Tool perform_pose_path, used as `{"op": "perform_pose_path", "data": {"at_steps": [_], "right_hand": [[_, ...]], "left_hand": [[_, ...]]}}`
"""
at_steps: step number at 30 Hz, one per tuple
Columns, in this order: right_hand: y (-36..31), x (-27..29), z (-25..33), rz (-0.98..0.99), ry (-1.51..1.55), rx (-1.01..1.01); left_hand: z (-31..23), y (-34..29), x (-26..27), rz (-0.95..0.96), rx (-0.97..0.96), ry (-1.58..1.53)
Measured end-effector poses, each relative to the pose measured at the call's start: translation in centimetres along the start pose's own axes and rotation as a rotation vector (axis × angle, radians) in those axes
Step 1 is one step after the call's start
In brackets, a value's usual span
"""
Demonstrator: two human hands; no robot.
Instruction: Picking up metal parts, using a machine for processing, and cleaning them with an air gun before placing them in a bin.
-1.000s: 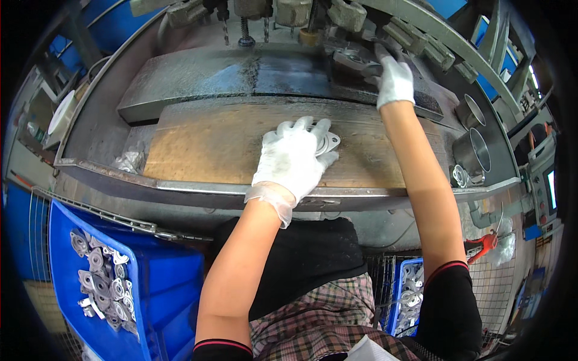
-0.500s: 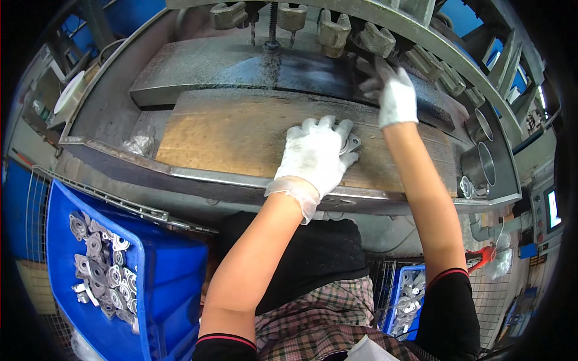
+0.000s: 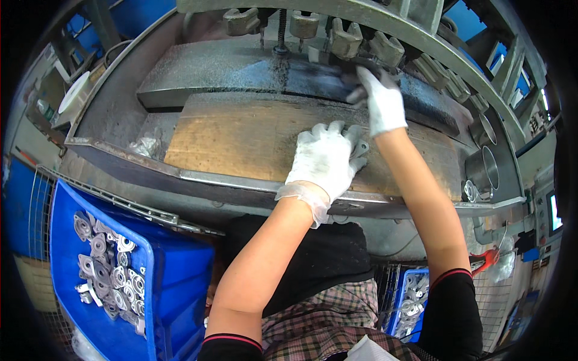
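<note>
My left hand [image 3: 325, 155], in a white glove, is closed over a small grey metal casting [image 3: 361, 147]. Only the casting's right end, with a hole in it, shows beside my fingers. Beneath lies a worn wooden board [image 3: 235, 135]. Further away, my right hand [image 3: 383, 102] reaches over the dark metal block [image 3: 198, 72] behind the board, close under the metal clamps. Its glove is white at the back, its fingertips are blackened and smeared by motion, and I cannot make out whether they hold anything. A pale blurred piece [image 3: 316, 54] shows on the block to its left.
A row of metal clamps [image 3: 346, 39] and a threaded rod [image 3: 282, 30] hang over the block. Metal cups [image 3: 481, 168] stand at the right. A blue bin [image 3: 150, 265] of castings is at lower left, a smaller blue bin [image 3: 412, 307] at lower right.
My right hand has swept a little left and nearer over the block. My left hand stays on the casting. The whole view has shifted slightly.
</note>
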State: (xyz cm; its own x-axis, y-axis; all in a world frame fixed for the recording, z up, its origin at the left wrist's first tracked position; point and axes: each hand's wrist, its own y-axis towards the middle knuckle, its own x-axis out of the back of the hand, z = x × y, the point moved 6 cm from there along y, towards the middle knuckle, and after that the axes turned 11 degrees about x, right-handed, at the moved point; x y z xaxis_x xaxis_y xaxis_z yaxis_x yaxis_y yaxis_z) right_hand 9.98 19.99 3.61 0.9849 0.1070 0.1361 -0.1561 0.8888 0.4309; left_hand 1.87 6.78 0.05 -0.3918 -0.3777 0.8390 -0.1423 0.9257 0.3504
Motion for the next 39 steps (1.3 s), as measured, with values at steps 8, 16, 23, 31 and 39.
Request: {"op": "perform_pose_path", "data": {"at_steps": [8,16,23,31,39], "right_hand": [[0.5,-6.5,1.5,0.270,-0.175,0.199],[4.5,-9.0,-0.4,0.214,-0.347,0.257],[-0.4,4.0,0.7,0.081,-0.062,0.140],[-10.4,26.5,7.5,-0.247,-0.506,0.317],[-13.4,43.0,3.1,-0.297,-1.072,0.103]], "left_hand": [[0.1,-0.1,0.1,0.013,-0.034,0.003],[-0.5,0.4,0.6,0.077,0.006,-0.004],[-1.1,0.4,0.6,0.134,0.047,0.044],[-2.0,0.3,0.8,0.102,0.027,0.076],[-2.3,0.6,0.8,0.190,0.059,0.152]]}}
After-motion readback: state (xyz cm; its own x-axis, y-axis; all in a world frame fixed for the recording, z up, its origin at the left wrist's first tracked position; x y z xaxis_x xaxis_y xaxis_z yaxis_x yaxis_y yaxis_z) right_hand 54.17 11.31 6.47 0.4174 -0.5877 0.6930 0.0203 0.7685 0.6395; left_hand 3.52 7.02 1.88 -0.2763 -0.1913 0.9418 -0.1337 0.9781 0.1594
